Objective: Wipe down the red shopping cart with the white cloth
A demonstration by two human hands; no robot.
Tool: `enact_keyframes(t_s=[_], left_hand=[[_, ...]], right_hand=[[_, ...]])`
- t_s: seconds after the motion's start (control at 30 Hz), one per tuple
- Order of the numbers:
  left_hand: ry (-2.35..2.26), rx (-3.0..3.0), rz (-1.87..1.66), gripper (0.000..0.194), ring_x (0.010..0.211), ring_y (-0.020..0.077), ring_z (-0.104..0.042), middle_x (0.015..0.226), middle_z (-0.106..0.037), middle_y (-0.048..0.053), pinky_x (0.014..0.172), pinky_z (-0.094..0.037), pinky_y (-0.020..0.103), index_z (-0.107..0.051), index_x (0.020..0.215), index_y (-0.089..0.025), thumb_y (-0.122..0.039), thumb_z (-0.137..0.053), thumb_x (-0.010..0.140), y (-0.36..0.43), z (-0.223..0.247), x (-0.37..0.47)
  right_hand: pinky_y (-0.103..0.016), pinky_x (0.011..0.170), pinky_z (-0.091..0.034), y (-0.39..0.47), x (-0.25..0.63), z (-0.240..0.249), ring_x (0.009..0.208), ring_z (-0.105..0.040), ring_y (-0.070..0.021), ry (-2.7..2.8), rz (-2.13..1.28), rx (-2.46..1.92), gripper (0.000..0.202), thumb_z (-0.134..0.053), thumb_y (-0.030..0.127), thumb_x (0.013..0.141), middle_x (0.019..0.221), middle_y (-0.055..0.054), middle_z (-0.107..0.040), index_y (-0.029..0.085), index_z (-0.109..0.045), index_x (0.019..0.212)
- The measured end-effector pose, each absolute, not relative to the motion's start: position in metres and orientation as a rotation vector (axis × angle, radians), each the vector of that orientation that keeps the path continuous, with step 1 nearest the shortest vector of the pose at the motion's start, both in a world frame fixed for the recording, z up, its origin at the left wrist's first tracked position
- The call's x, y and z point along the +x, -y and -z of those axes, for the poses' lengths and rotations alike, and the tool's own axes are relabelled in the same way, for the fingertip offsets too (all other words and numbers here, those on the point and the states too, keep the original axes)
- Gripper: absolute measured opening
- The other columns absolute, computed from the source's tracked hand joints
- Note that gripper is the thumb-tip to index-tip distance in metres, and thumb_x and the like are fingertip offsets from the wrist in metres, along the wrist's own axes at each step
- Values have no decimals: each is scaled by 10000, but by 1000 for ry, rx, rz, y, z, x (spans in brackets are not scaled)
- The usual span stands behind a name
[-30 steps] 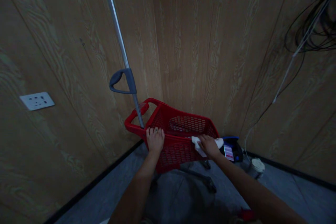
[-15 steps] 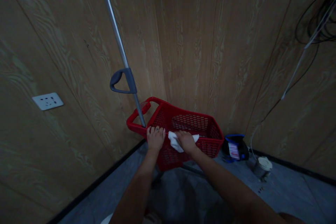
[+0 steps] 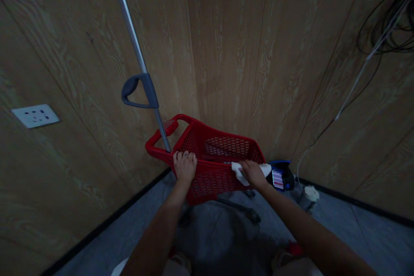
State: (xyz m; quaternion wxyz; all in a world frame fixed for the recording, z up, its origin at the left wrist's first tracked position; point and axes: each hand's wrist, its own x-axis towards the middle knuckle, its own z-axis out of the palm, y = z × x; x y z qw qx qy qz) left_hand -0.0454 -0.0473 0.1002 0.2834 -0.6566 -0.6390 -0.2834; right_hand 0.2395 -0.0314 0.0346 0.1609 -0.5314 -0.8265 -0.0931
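A red plastic shopping cart [image 3: 207,183] with perforated sides and dark wheeled legs stands in the corner against the wood-grain walls. My left hand [image 3: 185,166] grips its near top rim close to the handle end, fingers curled over the edge. Farther right along the same rim, my right hand [image 3: 254,173] presses a white cloth [image 3: 239,174] onto the edge, with the cloth bunched under its fingers. Part of the cloth sticks out on both sides of that hand.
A metal pole [image 3: 131,26] with a grey grip [image 3: 142,90] rises by the cart's handle. On the floor to the right are a black and blue bag-like item [image 3: 286,177] and a can [image 3: 308,198]. Black cables [image 3: 393,30] hang on the right wall; a socket plate [image 3: 35,115] sits left.
My right hand has slid the white cloth rightward along the rim toward the cart's far end. My left hand stays on the rim. The whole view has shifted slightly.
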Motion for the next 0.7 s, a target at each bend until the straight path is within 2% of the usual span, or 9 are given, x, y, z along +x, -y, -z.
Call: enact_keyframes(t_s=[0.2,0.3,0.5,0.7], left_hand=[[1703,-1771,703,300,878,240,-495,838,-625,94,938,-275,424,-651,799,-182,-276,-371,851,49,-101,-36],[1693,-1787,691,287,875,232,-496,841,-628,87,940,-267,417,-647,805,-185,-267,-376,852,52,-102,-40],[1667,-1831,687,290,873,225,-498,840,-635,71,916,-270,419,-638,807,-199,-292,-370,864,57,-102,-55],[1645,-1851,670,297,841,216,-500,809,-627,67,909,-274,417,-630,786,-198,-294,-362,867,55,-101,-56]], right_hand=[[-303,810,-363,26,104,-70,915,-517,-197,2378,128,-1347,277,-388,251,899,1022,-92,-567,164,-498,1138],[-304,808,-367,30,75,-79,908,-520,-191,2361,117,-1315,271,-365,211,901,1013,-99,-563,152,-489,1134],[-281,751,-372,39,122,-70,868,-540,-184,2428,152,-1337,310,-332,374,912,971,-83,-590,187,-543,1040],[-276,751,-365,36,214,-46,875,-543,-188,2457,231,-1439,375,-308,414,909,980,-88,-600,185,-571,1049]])
